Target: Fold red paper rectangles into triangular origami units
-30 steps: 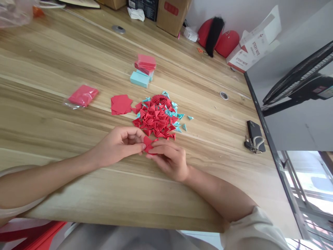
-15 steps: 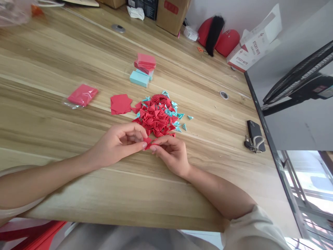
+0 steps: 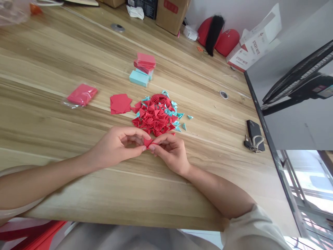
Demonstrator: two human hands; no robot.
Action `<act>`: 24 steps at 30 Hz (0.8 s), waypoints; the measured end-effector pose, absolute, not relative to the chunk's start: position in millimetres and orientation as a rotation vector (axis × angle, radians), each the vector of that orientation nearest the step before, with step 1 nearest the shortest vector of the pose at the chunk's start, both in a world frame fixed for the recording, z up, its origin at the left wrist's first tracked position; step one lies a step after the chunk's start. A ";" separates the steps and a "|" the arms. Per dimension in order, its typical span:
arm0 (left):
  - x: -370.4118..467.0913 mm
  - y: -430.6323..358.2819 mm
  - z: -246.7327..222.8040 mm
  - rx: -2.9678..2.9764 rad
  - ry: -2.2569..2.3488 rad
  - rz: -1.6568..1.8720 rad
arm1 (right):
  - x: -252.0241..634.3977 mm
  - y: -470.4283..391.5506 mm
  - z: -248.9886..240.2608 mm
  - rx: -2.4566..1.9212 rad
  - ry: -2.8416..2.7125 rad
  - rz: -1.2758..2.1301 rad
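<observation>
Fingers (image 3: 135, 151) of the left hand (image 3: 117, 145) and right hand (image 3: 173, 154) pinch 1 seemingly part-folded paper (image 3: 147, 142); beyond them lie many folded pieces (image 3: 156, 119) and, leftward, unfolded sheets (image 3: 120, 104).

Left hand (image 3: 121, 145), right hand (image 3: 172, 152) pinch red paper (image 3: 147, 142); folded pieces (image 3: 155, 117) beyond

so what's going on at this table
A person has a small red piece of paper pinched at the fingertips, the left grip and right grip both on it. Just beyond is a pile of folded red and light blue pieces. Loose red sheets lie left of the pile, and a clear-wrapped red packet farther left.
</observation>
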State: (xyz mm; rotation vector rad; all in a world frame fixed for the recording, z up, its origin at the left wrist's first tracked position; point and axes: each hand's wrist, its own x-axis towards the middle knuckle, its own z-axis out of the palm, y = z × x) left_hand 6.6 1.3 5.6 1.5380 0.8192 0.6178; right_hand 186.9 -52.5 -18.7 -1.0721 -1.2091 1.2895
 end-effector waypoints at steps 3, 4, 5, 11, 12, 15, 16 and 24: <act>7.6 -0.5 7.7 1.557 0.853 0.619 | 186.7 -52.4 -18.0 -1.098 -1.208 1.305; 7.8 -0.9 8.1 1.563 0.863 0.616 | 186.7 -52.2 -17.9 -1.106 -1.205 1.309; 8.0 -1.3 8.4 1.565 0.870 0.619 | 186.7 -52.1 -18.0 -1.110 -1.201 1.310; 6.9 0.3 7.4 1.572 0.877 0.607 | 187.5 -51.9 -19.8 -1.110 -1.185 1.320; 6.7 0.6 7.1 1.574 0.870 0.607 | 187.7 -52.0 -20.0 -1.116 -1.187 1.320; 6.5 0.5 6.5 1.580 0.862 0.615 | 187.9 -52.2 -20.6 -1.134 -1.202 1.325; 6.7 0.2 6.5 1.583 0.862 0.619 | 187.8 -52.2 -20.8 -1.136 -1.205 1.328; 7.9 -1.5 3.4 1.605 0.838 0.642 | 187.9 -52.5 -21.1 -1.148 -1.182 1.357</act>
